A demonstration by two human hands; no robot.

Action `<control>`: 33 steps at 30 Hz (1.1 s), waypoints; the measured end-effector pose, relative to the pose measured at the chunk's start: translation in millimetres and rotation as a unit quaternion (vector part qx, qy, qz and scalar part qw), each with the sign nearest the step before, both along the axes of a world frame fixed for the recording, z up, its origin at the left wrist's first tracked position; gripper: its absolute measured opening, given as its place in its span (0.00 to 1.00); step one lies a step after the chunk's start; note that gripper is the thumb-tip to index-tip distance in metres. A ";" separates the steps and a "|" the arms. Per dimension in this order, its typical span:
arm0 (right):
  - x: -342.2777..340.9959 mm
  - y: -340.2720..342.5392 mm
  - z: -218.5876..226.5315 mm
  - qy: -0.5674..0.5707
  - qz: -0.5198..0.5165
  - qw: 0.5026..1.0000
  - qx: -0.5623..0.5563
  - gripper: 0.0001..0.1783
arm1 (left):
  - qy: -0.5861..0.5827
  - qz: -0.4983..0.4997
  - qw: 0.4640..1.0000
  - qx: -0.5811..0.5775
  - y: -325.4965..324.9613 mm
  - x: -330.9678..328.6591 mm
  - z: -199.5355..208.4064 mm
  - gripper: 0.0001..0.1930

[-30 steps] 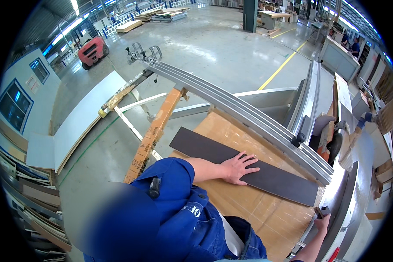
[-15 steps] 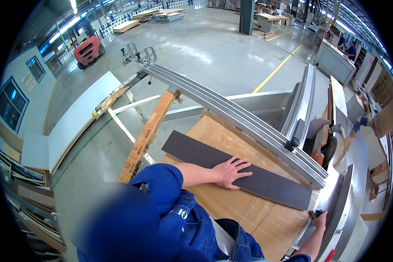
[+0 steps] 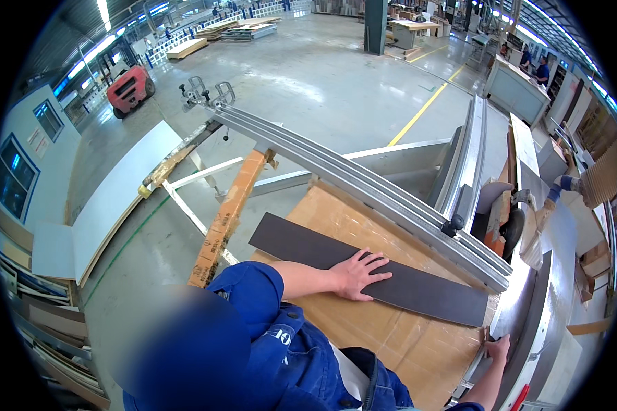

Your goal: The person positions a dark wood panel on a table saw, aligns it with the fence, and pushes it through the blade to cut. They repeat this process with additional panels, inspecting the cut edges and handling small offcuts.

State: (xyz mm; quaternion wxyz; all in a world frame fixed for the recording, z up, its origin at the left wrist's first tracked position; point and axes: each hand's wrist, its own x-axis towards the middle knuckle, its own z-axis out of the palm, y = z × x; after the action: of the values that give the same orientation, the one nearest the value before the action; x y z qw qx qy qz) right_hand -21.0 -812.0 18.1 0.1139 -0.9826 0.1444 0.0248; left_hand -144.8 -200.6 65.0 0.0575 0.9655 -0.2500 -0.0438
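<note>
A long dark-brown board (image 3: 418,293) lies flat and slantwise on a work surface covered in tan cardboard (image 3: 397,342). My left hand (image 3: 358,275) rests on the middle of this board, palm down with fingers spread. Beyond the board's right end, at the edge of the metal saw table (image 3: 513,305), my right hand (image 3: 498,348) is closed around something small and dark that I cannot make out. A grooved aluminium fence (image 3: 363,185) runs diagonally along the board's far side, apart from it.
Near the fence's right end is a black knob (image 3: 452,225). The saw's guard and hose (image 3: 569,183) stand at the right. A cardboard-wrapped beam (image 3: 230,216) supports the left side. Pale panels (image 3: 127,195) lean at the left; a red forklift (image 3: 130,91) stands farther back.
The view has shifted slightly, so the scene sits a little farther left and up. Both hands keep their places, the left one on the board.
</note>
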 end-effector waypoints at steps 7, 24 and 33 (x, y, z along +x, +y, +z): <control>-97.9 164.4 48.4 -0.200 0.008 0.929 0.311 0.17 | 0.019 0.021 0.997 -0.069 0.4 3.3 -4.5 0.42; -241.5 402.1 133.1 -0.139 0.043 0.832 0.535 0.14 | 0.279 0.025 0.792 -0.542 -15.9 -81.8 97.6 0.24; -249.8 399.1 138.9 -0.213 -0.030 0.697 0.685 0.23 | 0.506 0.100 0.466 -0.719 -1.6 -101.5 108.9 0.22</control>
State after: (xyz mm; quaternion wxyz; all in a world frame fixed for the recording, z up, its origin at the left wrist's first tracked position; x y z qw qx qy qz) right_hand -270.8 -412.9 157.0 0.7834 -0.6075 0.0891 -0.0962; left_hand -246.3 -202.2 173.9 0.8520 0.4112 -0.0226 -0.3233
